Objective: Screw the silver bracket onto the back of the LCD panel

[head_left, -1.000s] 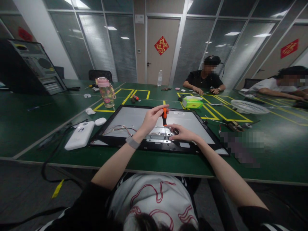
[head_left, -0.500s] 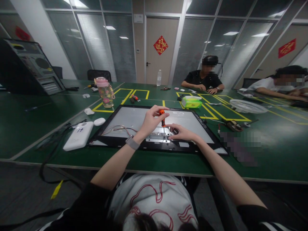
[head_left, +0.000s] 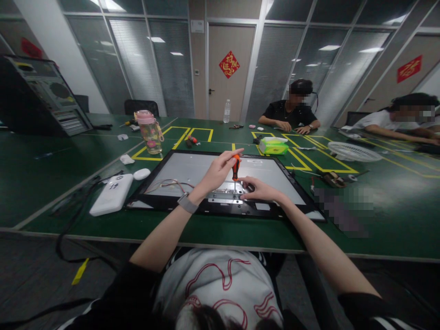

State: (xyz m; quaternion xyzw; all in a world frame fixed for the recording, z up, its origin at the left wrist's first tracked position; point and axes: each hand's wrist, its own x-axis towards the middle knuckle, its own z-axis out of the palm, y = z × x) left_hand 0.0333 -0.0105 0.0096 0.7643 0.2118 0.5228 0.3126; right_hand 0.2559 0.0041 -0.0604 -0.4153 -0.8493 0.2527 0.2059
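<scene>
An orange and black screwdriver [head_left: 235, 168] stands upright, its thin shaft reaching down to a metal bracket [head_left: 225, 200] on a flat display panel [head_left: 185, 170]. My left hand [head_left: 220, 170], with a watch on the wrist, is at the top of the handle. Its fingers are extended along the handle and touch it; the thumb is hard to make out. Close to the lower end of the handle and the shaft is my right hand [head_left: 259, 189], its index finger and thumb curved apart. Whether its fingertips touch the shaft, I cannot tell.
Left of the panel lie a white power bank [head_left: 112, 195], a white oval case [head_left: 141, 174] and cables. Behind stand a pink-lidded bottle [head_left: 149, 133] and a green tissue pack [head_left: 273, 146]. A white fan grille [head_left: 354, 151] lies right. Two people sit across the table.
My left hand's fingers have straightened and slid forward along the screwdriver handle, which now shows more fully and leans slightly differently. My right hand has stayed nearly in place.
</scene>
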